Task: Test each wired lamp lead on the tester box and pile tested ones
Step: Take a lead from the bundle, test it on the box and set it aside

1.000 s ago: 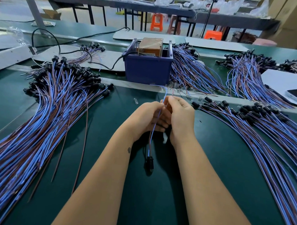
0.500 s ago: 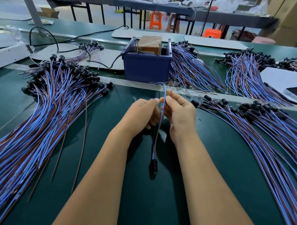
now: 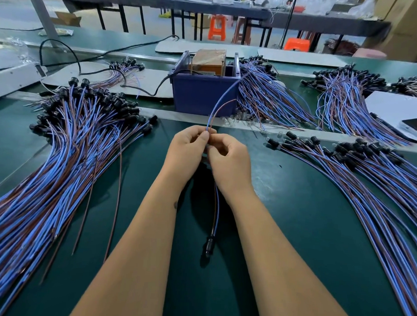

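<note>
1. Wires of the lead (image 3: 214, 206) now arc up and away toward 1 o'clock, the blue one reaching the top edge of the tester (image 3: 206, 86); half a second ago they rose only to its front face, and a second ago they were bunched between the hands.
2. Left hand (image 3: 186, 152) pinches the pair of wires between thumb and forefinger. Right hand (image 3: 229, 158) is curled round the same wires just beside it; the two hands touch.
3. Socket (image 3: 209, 245), the lead's black end, lies on the mat (image 3: 308, 210) at 6 o'clock from the hands, between the forearms, about where it lay before.
4. Reading: the free ends have been fed up to the tester, so this lead looks about to be tested. Whether the tips touch any contact cannot be told from here.
5. Pile (image 3: 59, 165) spreads from 9 o'clock down to 7; by the task it is likely the tested heap, though nothing shows that.
6. Heap (image 3: 357, 183) fans from 3 o'clock to 5, and more bundles (image 3: 277, 98) lie at 1 and 2 o'clock beside the tester.
7. Bulbs (image 3: 238, 116), small and clear, lie loose at the tester's foot, right under the wires' path; they could snag.
8. Cable (image 3: 143, 90), black, enters the tester from 11 o'clock, well clear of the hands.
</note>
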### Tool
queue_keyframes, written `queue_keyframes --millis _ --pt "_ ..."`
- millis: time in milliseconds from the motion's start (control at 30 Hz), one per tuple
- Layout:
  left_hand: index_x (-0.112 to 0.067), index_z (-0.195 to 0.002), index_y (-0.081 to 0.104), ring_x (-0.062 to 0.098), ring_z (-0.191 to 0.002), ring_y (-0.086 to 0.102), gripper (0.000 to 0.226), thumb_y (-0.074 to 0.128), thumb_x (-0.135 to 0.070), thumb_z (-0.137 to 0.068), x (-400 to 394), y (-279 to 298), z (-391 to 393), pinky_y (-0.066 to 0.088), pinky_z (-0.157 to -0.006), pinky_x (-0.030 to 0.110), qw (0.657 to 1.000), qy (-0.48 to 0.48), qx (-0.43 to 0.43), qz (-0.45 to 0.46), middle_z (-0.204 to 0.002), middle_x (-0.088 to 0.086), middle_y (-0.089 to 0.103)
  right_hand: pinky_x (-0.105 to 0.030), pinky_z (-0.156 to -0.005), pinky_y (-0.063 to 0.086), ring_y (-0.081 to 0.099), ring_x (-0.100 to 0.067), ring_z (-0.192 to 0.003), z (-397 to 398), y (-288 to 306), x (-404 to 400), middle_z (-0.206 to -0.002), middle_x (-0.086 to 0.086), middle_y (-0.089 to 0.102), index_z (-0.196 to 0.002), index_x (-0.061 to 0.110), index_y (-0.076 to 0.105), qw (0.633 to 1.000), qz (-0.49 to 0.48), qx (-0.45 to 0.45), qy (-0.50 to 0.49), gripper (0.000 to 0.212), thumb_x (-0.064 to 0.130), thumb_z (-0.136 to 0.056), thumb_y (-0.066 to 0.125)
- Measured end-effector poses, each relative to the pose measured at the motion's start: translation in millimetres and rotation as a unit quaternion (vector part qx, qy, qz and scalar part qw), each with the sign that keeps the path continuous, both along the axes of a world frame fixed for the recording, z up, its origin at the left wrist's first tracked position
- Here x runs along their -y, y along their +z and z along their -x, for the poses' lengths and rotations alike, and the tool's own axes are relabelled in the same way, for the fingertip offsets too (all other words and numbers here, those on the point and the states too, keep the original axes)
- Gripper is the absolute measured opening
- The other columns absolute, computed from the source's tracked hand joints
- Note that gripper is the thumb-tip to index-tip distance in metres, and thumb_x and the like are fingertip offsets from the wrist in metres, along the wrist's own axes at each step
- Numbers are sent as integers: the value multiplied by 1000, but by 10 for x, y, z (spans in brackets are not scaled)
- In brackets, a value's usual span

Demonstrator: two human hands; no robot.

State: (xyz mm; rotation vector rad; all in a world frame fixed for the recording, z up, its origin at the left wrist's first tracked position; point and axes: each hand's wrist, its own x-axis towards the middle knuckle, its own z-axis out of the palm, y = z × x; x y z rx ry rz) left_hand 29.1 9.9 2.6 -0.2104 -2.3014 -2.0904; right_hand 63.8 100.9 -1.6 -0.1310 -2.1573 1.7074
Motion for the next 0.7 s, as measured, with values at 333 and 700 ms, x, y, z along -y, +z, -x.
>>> queue_keyframes --millis 333,700 --pt "-27 -91 63 1 -56 60 23 47 -13 -98 45 -50 57 56 -60 25 996 82 14 -18 -63 -11 59 -30 -63 46 51 -10 -61 7 -14 -58 -70 4 62 -102 25 67 999 -23 5 -49 22 12 -92 53" --pt "-24 -93 61 7 -57 59 20 46 -10 -92 87 -39 71 50 -56 24 990 132 47 -31 -66 -8 64 -21 -56 35 41 -4 -50 17 -41 -78 -53 16 50 -103 29 70 999 -28 -11 -36 25 12 -92 54"
